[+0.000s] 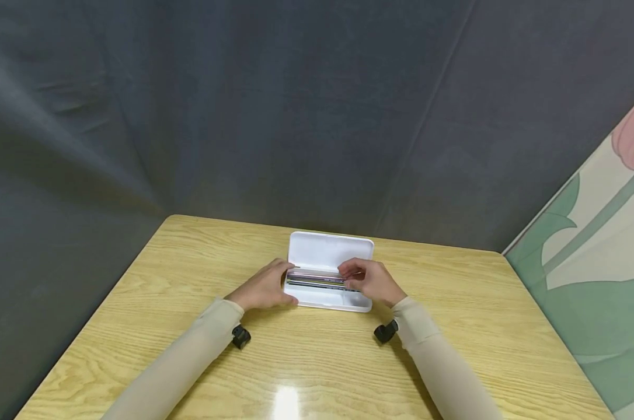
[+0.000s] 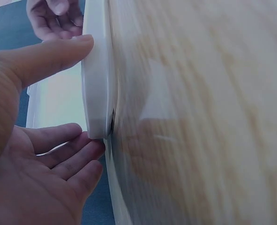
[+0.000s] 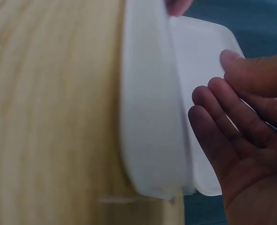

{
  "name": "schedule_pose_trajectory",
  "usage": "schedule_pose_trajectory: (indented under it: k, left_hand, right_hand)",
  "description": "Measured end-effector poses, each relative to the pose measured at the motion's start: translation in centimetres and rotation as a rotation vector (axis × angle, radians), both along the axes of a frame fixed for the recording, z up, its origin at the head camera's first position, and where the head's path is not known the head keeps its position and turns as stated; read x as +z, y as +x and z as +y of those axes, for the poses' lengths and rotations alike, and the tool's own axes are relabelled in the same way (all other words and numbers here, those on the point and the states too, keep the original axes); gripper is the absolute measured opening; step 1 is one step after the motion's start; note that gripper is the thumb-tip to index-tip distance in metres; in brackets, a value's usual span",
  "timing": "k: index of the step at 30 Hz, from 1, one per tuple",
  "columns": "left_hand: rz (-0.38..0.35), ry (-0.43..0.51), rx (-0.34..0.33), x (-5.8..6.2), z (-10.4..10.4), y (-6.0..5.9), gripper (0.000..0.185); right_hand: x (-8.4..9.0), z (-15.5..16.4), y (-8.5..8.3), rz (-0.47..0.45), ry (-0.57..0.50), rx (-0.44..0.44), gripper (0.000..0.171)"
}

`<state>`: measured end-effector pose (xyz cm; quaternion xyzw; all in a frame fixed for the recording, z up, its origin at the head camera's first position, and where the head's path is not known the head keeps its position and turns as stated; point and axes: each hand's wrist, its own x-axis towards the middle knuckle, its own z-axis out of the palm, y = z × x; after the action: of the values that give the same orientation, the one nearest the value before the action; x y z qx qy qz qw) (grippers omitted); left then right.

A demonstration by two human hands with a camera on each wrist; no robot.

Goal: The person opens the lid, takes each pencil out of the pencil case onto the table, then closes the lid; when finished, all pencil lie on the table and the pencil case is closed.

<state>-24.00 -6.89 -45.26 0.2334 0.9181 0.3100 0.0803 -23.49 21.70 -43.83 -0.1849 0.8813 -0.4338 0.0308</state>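
A white pencil case lies on the table with its lid raised at the back. Several slim pencils, dark and coloured, lie lengthwise in its tray. My left hand holds the case's left end, its thumb at the front edge and fingers round the end. In the left wrist view that thumb presses the white side wall. My right hand hovers over the tray's right part, by the pencils' right ends. Its fingers bend loosely in the right wrist view, with no pencil visible between them.
The wood-grain table extends around the case on every side. A dark grey curtain hangs behind it and at the left. On the right hangs a floral cloth. Black wrist cameras sit under both wrists.
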Motion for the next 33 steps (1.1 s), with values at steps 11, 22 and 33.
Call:
schedule_pose_trajectory:
  k: [11, 22, 33]
  left_hand:
    - [-0.015, -0.009, -0.002, -0.1, 0.0, 0.0, 0.087]
    - [0.001, -0.007, -0.004, -0.1, -0.1, 0.2, 0.086]
    - [0.005, -0.008, -0.013, 0.0, -0.1, 0.1, 0.087]
  right_hand:
    - [-2.4, -0.4, -1.2, 0.141, 0.132, -0.029, 0.03]
    - [-2.7, -0.8, -1.4, 0.164, 0.244, -0.024, 0.025]
    - [-2.4, -1.0, -1.2, 0.178, 0.212, -0.001, 0.027]
